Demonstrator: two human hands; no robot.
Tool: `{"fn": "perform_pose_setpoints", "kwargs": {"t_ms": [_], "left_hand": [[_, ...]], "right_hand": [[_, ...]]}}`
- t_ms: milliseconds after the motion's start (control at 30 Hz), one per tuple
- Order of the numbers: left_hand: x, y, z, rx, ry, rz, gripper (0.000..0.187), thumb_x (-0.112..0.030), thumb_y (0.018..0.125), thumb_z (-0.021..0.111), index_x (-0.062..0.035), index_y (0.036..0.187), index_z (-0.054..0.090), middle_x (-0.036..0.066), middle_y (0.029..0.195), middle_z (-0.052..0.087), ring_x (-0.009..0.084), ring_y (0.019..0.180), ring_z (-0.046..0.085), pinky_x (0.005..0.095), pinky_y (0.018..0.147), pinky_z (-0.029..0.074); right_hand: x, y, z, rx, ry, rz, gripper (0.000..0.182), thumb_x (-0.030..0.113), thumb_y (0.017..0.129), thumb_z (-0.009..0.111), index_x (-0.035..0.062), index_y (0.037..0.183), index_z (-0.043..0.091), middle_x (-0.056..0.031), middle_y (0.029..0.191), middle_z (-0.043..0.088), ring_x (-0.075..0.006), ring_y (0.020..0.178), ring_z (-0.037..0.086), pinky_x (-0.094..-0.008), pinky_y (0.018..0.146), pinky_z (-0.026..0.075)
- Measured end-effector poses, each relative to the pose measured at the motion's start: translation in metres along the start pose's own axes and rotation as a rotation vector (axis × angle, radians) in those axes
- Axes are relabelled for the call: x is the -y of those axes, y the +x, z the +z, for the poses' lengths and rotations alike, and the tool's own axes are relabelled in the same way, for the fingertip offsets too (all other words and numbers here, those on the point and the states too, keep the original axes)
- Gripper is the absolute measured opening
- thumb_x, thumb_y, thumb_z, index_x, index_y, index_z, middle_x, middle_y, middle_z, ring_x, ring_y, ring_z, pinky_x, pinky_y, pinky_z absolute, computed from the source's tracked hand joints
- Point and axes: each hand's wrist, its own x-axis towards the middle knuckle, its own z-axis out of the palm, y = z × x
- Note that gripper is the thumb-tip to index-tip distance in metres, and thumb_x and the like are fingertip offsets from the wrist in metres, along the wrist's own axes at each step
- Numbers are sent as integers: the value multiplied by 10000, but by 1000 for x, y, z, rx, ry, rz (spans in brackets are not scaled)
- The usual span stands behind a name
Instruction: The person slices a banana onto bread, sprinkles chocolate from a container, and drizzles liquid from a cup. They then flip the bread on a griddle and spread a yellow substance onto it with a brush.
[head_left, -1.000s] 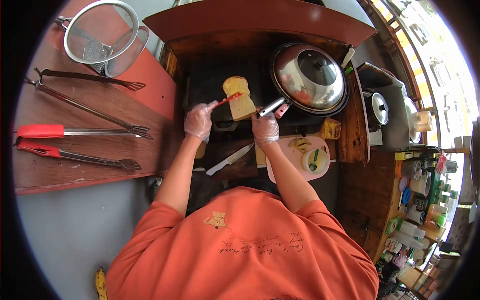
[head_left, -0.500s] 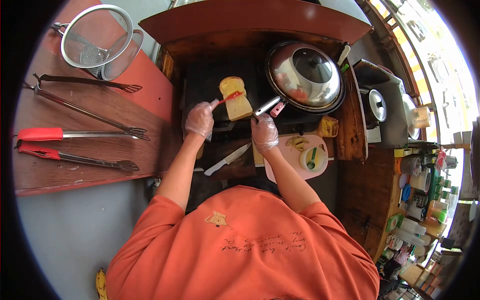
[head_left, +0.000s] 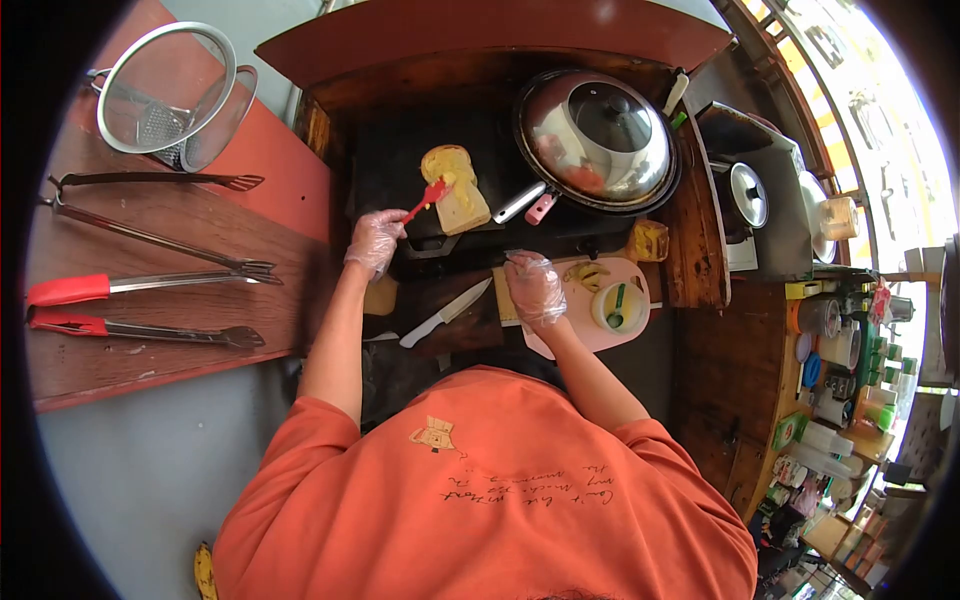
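My left hand, in a clear plastic glove, grips the handle of a red spatula. The spatula's head rests on a slice of bread with yellow spread, lying on the black griddle. My right hand, gloved too, is above the left edge of a pink cutting board; its fingers are curled, and what they hold, if anything, is too small to make out. Beside it on the board stands a white tub with a green spoon. A white-handled knife lies between my hands.
A large lidded pan sits right of the bread, its handle pointing toward me. Tongs and strainers lie on the wooden counter at left. A browned bread piece is behind the board. A lidded pot stands further right.
My right hand has moved away from the pan handle, back toward the cutting board. My left hand has shifted left and slightly nearer me, the spatula still in it. The view has shifted slightly.
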Motion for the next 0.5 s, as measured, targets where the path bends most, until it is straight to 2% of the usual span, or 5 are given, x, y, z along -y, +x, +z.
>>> {"fn": "perform_pose_setpoints", "kwargs": {"t_ms": [133, 200, 233, 300, 500], "left_hand": [[21, 8, 0, 194, 19, 64, 233, -10, 896, 620, -4, 1106, 721, 32, 784, 661, 87, 641, 566, 247, 593, 460], [43, 22, -1, -96, 331, 427, 253, -33, 892, 607, -76, 1108, 731, 95, 793, 687, 210, 684, 645, 350, 640, 513], [20, 10, 3, -102, 332, 425, 253, -33, 892, 607, -76, 1108, 731, 95, 793, 687, 210, 684, 645, 350, 640, 513], [-18, -20, 15, -439, 712, 721, 227, -70, 878, 630, -115, 1072, 739, 124, 824, 677, 306, 786, 663, 414, 692, 530], [16, -77, 38, -491, 856, 732, 187, -76, 877, 641, -113, 1021, 753, 111, 830, 673, 334, 840, 660, 453, 748, 533]], "right_hand": [[-14, -5, -3, 11, -15, 3, 201, 197, 886, 673, 52, 1005, 746, -153, 1067, 710, -338, 993, 679, -418, 871, 551], [-18, -6, -8, 3, -23, -44, 203, 206, 883, 679, 47, 988, 749, -159, 1055, 713, -342, 979, 683, -421, 859, 553], [-16, -6, -12, 8, -21, -48, 203, 206, 883, 679, 47, 988, 749, -159, 1055, 713, -342, 979, 683, -421, 859, 553], [-14, -10, -21, 36, 5, -5, 216, 227, 889, 674, 45, 977, 750, -163, 1044, 716, -349, 985, 679, -421, 868, 548], [-34, -16, -39, 154, -24, -39, 257, 266, 899, 657, 42, 987, 748, -179, 1056, 713, -365, 1005, 673, -420, 898, 535]]}}
